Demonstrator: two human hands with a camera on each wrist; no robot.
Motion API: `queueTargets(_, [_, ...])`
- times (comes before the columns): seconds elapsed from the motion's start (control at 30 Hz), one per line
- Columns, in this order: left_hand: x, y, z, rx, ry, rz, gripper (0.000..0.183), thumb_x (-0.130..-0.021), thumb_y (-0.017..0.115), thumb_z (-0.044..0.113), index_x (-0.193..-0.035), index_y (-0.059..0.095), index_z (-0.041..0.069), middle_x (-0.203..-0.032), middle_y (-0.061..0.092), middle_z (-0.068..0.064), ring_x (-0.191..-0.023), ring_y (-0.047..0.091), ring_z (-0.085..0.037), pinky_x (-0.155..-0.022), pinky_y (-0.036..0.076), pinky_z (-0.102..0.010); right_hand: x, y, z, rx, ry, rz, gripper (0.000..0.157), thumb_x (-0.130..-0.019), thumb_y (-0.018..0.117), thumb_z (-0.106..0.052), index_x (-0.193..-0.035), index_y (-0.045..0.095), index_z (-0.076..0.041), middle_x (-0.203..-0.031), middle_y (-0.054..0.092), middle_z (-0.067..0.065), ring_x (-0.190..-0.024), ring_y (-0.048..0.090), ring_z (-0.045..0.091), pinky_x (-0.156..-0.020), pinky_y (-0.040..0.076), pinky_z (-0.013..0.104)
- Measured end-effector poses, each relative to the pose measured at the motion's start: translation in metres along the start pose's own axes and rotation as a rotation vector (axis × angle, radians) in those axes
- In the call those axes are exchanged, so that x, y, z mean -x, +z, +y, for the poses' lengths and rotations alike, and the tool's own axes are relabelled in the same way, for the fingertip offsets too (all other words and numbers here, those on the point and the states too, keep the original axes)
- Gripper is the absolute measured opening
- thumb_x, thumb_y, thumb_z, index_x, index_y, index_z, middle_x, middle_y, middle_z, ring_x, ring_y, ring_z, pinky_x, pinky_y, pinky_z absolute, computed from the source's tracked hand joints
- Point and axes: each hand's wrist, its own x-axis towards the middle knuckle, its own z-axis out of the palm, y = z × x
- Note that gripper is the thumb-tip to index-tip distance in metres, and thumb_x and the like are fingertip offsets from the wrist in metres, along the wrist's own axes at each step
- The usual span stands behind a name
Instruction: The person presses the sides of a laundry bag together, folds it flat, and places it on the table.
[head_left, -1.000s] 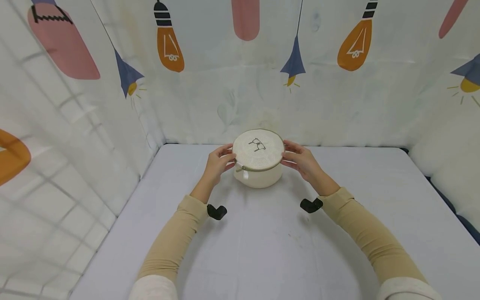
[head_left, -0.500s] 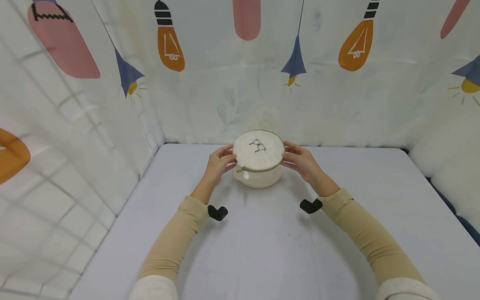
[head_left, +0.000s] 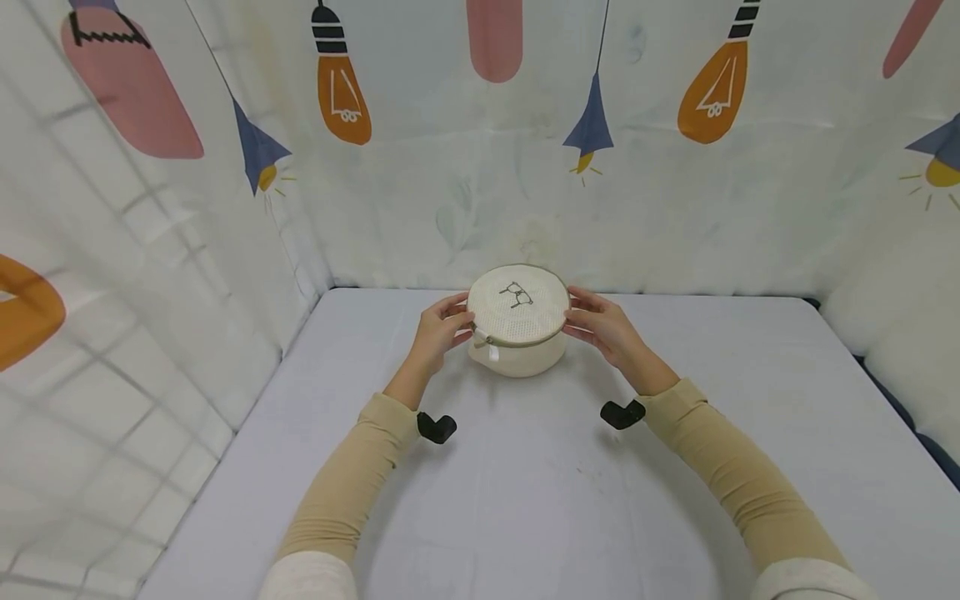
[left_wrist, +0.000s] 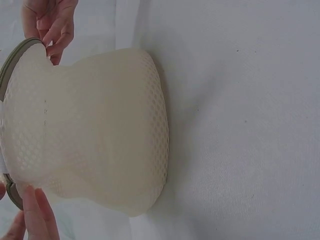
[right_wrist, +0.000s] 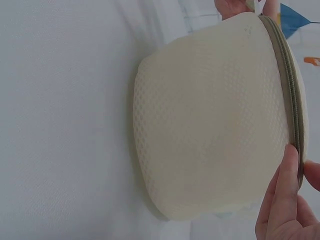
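At the far left, a white cloth wall [head_left: 225, 350] carries printed pink, blue and orange lamp shapes. Next comes the person's tan left sleeve [head_left: 337, 492], with a small black piece [head_left: 437, 428] at its cuff. The left hand [head_left: 439, 329] pinches the left edge of a round, cream mesh bag [head_left: 517, 361], its fingers only partly spread and curved at the rim. The bag sits upright near the back edge of the white table [head_left: 525, 492], between both hands. A zip [right_wrist: 291, 85] runs round its rim, and a dark line drawing [head_left: 516, 294] marks its flat top. The right hand [head_left: 606, 327] pinches the opposite edge, thumb on the upper side and fingers below the zip. A second black piece [head_left: 622, 414] is at the cuff of the tan right sleeve [head_left: 750, 475].
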Motion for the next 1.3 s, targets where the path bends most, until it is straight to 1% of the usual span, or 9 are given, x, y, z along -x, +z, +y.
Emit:
queueTargets(0.23, [0.0,0.0,-0.003,0.018,-0.007,0.006,0.046,-0.098,0.065,0.004,-0.144,0.058,0.006,-0.119,0.059,-0.009,-0.097,0.063,-0.016,-0.098,0.054,-0.041,-0.001,-0.001,0.003,-0.005,-0.008,-0.012,0.06,-0.104,0.054,0.002,-0.16,0.033,-0.003,-0.133,0.046,0.009,-0.093,0.065,0.009,-0.087,0.057,0.024])
queueTargets(0.5, [-0.001,0.0,-0.006,0.014,-0.014,0.01,0.046,-0.098,0.065,0.004,-0.144,0.058,0.006,-0.119,0.06,-0.009,-0.096,0.063,-0.016,-0.092,0.058,-0.034,-0.001,-0.001,0.005,0.016,0.002,-0.006,0.061,-0.104,0.055,0.001,-0.16,0.033,-0.005,-0.14,0.043,0.013,-0.094,0.065,0.01,-0.087,0.057,0.024])
queueTargets(0.9, [0.001,0.0,-0.013,0.008,-0.023,0.017,0.046,-0.098,0.065,0.004,-0.143,0.059,0.007,-0.12,0.06,-0.01,-0.099,0.063,-0.018,-0.094,0.057,-0.036,-0.002,-0.003,0.012,0.007,0.023,-0.014,0.062,-0.103,0.055,0.003,-0.161,0.033,-0.007,-0.14,0.043,0.012,-0.091,0.066,0.009,-0.085,0.057,0.023])
queueTargets(1.2, [0.0,0.001,-0.017,0.022,-0.038,0.029,0.047,-0.097,0.065,0.003,-0.144,0.059,0.006,-0.119,0.061,-0.01,-0.096,0.064,-0.016,-0.088,0.058,-0.031,-0.003,-0.004,0.014,-0.005,0.032,-0.023,0.061,-0.104,0.055,0.002,-0.16,0.033,-0.007,-0.142,0.041,0.013,-0.093,0.065,0.009,-0.087,0.057,0.023])
queueTargets(1.3, [0.0,0.001,-0.018,0.033,-0.044,0.029,0.047,-0.098,0.065,0.003,-0.144,0.058,0.006,-0.118,0.06,-0.009,-0.095,0.064,-0.015,-0.09,0.058,-0.033,-0.004,-0.004,0.015,-0.013,0.042,-0.019,0.062,-0.103,0.055,0.002,-0.16,0.034,-0.007,-0.14,0.042,0.011,-0.092,0.065,0.009,-0.086,0.057,0.023])
